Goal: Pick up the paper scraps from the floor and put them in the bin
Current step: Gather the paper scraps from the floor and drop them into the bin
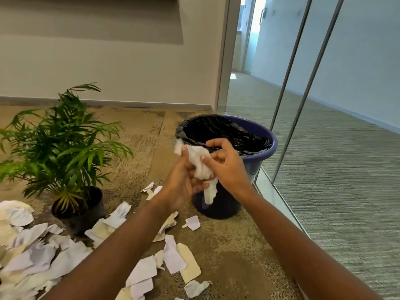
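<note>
Blue bin (256, 163): lined with a black bag (216, 128); contents hidden.
Crumpled paper (200, 162): gripped by left hand (184, 185), pinched by right hand (227, 167), held before the bin's near rim.
Scraps (65, 258): scattered on floor (227, 256).

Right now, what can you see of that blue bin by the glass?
The bin is round, dark blue, plastic-looking, narrowing toward its base. It stands upright on the floor beside the glass wall. A crinkled black liner covers its inside and folds over the left rim. The left hand and right hand hold a paper wad before its near rim.
</note>
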`<state>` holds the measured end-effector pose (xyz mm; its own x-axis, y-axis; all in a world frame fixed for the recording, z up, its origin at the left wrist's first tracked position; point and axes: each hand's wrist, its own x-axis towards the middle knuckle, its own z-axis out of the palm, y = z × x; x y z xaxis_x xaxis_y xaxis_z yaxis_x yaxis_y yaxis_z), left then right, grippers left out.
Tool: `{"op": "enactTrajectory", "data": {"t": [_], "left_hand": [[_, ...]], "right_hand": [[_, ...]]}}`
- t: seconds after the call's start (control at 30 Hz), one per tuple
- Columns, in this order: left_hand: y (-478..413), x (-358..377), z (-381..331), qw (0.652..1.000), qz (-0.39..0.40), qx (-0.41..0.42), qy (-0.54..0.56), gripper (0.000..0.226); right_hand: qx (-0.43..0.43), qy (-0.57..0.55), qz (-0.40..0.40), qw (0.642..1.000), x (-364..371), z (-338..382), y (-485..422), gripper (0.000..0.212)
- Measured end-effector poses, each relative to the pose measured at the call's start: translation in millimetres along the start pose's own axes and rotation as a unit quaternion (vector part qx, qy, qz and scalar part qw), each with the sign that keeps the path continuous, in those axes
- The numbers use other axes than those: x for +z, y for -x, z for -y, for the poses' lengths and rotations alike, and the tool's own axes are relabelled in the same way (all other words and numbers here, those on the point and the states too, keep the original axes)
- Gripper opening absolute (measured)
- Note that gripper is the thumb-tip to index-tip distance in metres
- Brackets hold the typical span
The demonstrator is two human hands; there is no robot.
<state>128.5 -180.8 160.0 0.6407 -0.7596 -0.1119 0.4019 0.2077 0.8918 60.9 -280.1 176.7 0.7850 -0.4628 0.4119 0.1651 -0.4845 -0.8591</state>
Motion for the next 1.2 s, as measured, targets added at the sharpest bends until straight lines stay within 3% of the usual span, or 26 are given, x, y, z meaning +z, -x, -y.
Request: {"op": "enactTrajectory", "data": {"t": [0.07, 0.17, 0.23, 0.33, 0.4, 0.47, 0.57, 0.67, 0.77, 0.87, 1.03, 1.2], "left_hand": [[4, -4, -12, 0.998, -0.035, 0.044, -0.006, 0.043], [8, -10, -19, 0.986, -0.080, 0.100, -0.108, 0.019], [10, -12, -23, 0.984, -0.084, 0.106, -0.118, 0.021], [12, -16, -28, 0.992, -0.055, 0.066, -0.097, 0.015], [12, -19, -29, 0.991, -0.041, 0.053, -0.120, 0.015], [12, -21, -28, 0.980, -0.050, 0.061, -0.183, 0.035], [11, -21, -27, 0.959, -0.062, 0.072, -0.267, 0.053], [10, -20, -25, 0.954, -0.057, 0.081, -0.284, 0.059], [11, -24, -20, 0.941, -0.083, 0.089, -0.317, 0.051], [13, -37, -6, 0.922, -0.115, 0.093, -0.358, 0.038], [17, -67, 19, 0.863, -0.137, 0.063, -0.483, 0.029], [24, -95, 34, 0.793, -0.115, -0.012, -0.599, 0.036]], "right_hand": [[0.059, 0.011, 0.024, 0.998, 5, -6, 7, 0.012], [0.078, 0.053, 0.024, 0.995, 11, -8, 14, 0.018], [0.102, 0.017, 0.051, 0.993, 13, -5, 15, 0.033], [0.161, -0.123, 0.140, 0.969, 13, 4, 17, 0.056], [0.183, -0.197, 0.185, 0.945, 13, 5, 20, 0.055], [0.185, -0.206, 0.187, 0.942, 15, 7, 23, 0.049], [0.151, -0.132, 0.144, 0.969, 15, 9, 24, 0.026], [0.067, 0.016, 0.044, 0.997, 6, 17, 16, 0.013], [-0.023, 0.118, -0.094, 0.988, -8, 31, -9, 0.018], [-0.087, 0.213, -0.164, 0.959, -24, 47, -44, 0.022], [-0.056, 0.342, -0.151, 0.926, -35, 33, -82, 0.031], [0.181, 0.376, 0.048, 0.908, -35, -2, -78, 0.064]]}}
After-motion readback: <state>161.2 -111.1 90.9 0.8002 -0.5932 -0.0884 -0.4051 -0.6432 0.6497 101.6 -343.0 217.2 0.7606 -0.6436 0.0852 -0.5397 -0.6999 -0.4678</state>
